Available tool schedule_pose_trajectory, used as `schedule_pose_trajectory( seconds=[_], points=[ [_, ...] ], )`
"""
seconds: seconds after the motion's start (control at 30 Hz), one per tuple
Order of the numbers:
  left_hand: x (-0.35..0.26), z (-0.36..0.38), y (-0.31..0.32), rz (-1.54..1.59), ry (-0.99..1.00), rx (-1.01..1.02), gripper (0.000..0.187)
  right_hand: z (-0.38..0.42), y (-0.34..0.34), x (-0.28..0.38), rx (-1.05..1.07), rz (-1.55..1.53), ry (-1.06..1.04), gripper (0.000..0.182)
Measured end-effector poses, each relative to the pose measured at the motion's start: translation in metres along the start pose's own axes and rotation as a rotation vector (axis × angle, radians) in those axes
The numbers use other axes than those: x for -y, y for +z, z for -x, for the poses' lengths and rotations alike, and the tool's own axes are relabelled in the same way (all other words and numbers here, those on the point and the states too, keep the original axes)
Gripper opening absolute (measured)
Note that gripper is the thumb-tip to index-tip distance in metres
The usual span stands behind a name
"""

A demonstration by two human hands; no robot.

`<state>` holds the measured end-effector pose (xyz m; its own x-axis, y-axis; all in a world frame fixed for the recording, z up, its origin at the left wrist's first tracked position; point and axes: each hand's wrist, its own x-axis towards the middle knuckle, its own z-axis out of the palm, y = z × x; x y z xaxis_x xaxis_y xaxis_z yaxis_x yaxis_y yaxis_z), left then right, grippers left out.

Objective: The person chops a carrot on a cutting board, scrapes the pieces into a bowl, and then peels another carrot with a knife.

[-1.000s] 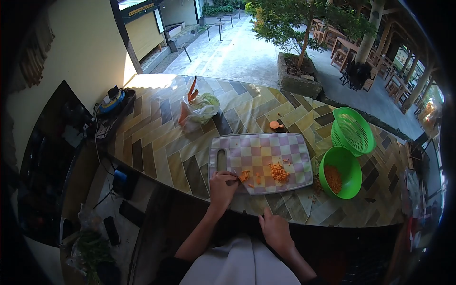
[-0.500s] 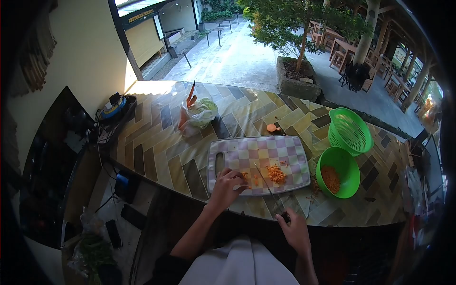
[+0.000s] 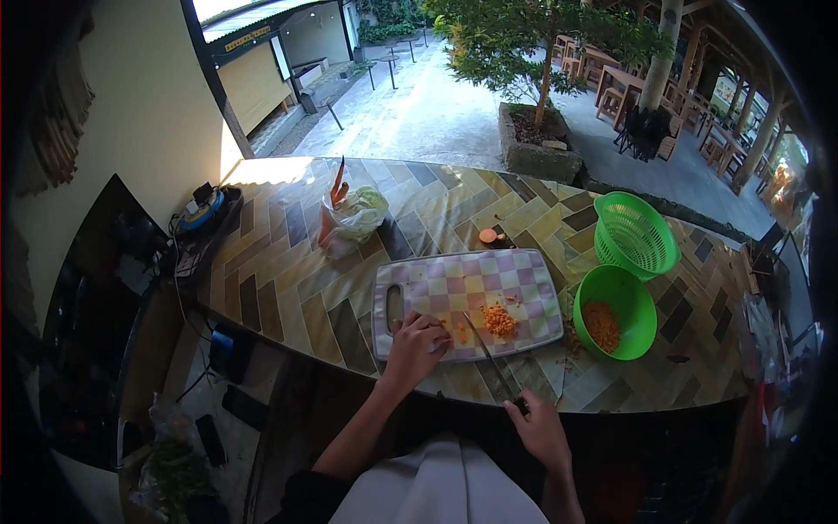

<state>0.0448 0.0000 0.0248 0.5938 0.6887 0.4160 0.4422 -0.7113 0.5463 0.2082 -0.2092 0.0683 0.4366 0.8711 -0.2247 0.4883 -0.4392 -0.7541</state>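
Your left forearm reaches up and to the right from the near side, bringing your left hand (image 3: 415,351) over the near left part of the board (image 3: 423,281), back of the hand up. Your right forearm rises from the lower right and leans slightly left, with your right hand (image 3: 539,428) low, just past the near rim of the table (image 3: 323,327).

The fingers of your left hand are bent and half curled, tips down by a few carrot bits (image 3: 462,330); whether they pinch any, you can't tell from here. Your right hand is closed round the handle of the knife (image 3: 491,360).

The knife slants across the near edge of the board: handle toward you and to the right, tip away and to the left. Its long axis runs diagonally, the tip over the board between your left fingers and the larger carrot pile (image 3: 499,321). Whether the blade touches the board is unclear. The board lies roughly lengthwise across you, its handle slot at the left; the bowl (image 3: 643,319) stands to its right.
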Motion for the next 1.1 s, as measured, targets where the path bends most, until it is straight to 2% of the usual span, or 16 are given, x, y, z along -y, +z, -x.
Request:
schedule_pose_trajectory(
  seconds=[0.17,0.27,0.37,0.47,0.67,0.97,1.1],
  points=[
    [-0.006,-0.014,0.008,0.016,0.053,0.061,0.011,0.002,-0.004,0.004,0.002,-0.010,0.051,0.034],
    [-0.009,-0.015,0.012,-0.098,-0.015,0.173,0.010,0.004,-0.005,0.000,-0.006,-0.009,-0.007,0.033],
    [-0.005,-0.010,0.023,-0.008,-0.068,0.044,0.007,0.004,0.003,-0.015,0.055,-0.063,0.013,0.034],
    [-0.004,-0.005,0.028,0.028,-0.130,-0.017,0.006,0.008,0.005,-0.014,0.041,0.068,-0.126,0.034],
    [-0.010,-0.002,0.027,-0.005,-0.164,-0.033,0.008,0.016,-0.004,0.007,0.146,0.205,-0.008,0.034],
    [-0.003,0.001,0.034,0.020,-0.176,-0.049,0.006,0.010,-0.002,0.014,0.226,0.374,-0.002,0.032],
    [-0.004,0.003,0.031,-0.013,-0.141,-0.054,0.008,-0.002,0.009,0.014,0.183,0.410,-0.072,0.031]
  ],
)
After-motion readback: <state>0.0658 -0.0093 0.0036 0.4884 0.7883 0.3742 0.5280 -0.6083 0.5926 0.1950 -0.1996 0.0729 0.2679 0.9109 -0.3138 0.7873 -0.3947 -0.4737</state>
